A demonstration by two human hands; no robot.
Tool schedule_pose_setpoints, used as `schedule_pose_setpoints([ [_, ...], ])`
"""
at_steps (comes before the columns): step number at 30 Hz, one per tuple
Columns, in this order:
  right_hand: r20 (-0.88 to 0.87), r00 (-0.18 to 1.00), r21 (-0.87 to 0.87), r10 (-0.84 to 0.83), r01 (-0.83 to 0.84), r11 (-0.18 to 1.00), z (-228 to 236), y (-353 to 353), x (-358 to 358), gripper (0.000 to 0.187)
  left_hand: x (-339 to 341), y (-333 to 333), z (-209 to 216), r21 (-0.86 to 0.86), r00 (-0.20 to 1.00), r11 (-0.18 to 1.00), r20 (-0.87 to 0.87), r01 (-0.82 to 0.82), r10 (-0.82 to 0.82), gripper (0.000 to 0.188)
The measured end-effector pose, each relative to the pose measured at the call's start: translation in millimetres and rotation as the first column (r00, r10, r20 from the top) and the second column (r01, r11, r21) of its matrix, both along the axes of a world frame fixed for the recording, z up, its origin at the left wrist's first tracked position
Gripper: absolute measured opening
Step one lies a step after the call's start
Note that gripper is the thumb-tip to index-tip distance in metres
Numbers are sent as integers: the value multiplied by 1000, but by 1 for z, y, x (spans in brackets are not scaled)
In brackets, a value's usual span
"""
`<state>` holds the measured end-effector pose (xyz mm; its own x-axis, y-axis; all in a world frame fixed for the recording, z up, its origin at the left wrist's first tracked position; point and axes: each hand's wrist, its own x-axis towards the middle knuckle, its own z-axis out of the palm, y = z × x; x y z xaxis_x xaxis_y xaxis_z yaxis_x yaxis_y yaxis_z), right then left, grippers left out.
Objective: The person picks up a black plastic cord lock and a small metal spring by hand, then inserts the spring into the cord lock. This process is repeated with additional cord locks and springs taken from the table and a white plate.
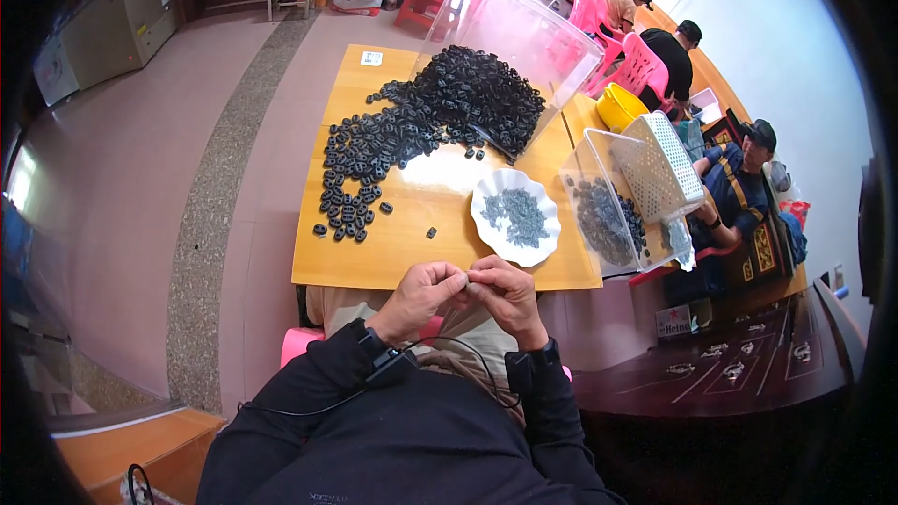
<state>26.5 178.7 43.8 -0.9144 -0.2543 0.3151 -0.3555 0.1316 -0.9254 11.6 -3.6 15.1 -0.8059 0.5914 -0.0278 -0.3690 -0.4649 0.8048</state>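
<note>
Close together at the table's near edge, my left hand (pixel 421 295) and my right hand (pixel 508 297) meet with fingertips pinched. Whatever small thing sits between them is too hidden to make out. Just beyond my right hand is a white scalloped plate (pixel 484 194) with a heap of small grey pieces (pixel 516 215) in it. Small black oval parts with holes (pixel 482 89) form a large pile across the far side of the table, spreading toward the left in a loose layer. One single black part (pixel 431 233) lies apart, left of the plate.
A clear plastic bin (pixel 561 37) lies tipped behind the pile. At the right stand a clear container (pixel 582 164) holding dark parts, a white perforated basket (pixel 662 164) and a yellow bowl (pixel 619 107). A co-worker (pixel 744 182) sits at the right; other people sit farther back.
</note>
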Motion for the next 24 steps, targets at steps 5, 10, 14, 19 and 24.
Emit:
schedule_pose_setpoints([
  [5,-61,998,72,-30,34,997,4,-2,0,13,0,0,3,5,1000,1000,-1,2,-2,22],
  [10,-118,991,136,-56,72,988,1,2,0,14,-2,-3,5,1,999,999,23,32,-32,21],
  [14,-104,994,164,-15,32,986,9,2,0,15,-2,-4,5,3,997,998,47,60,-60,21],
  [19,-63,998,151,18,-8,988,13,2,2,16,1,-2,5,6,997,999,61,48,-48,21],
  [24,-120,993,184,2,20,983,12,0,2,16,1,-2,6,-10,998,999,49,33,-33,21],
])
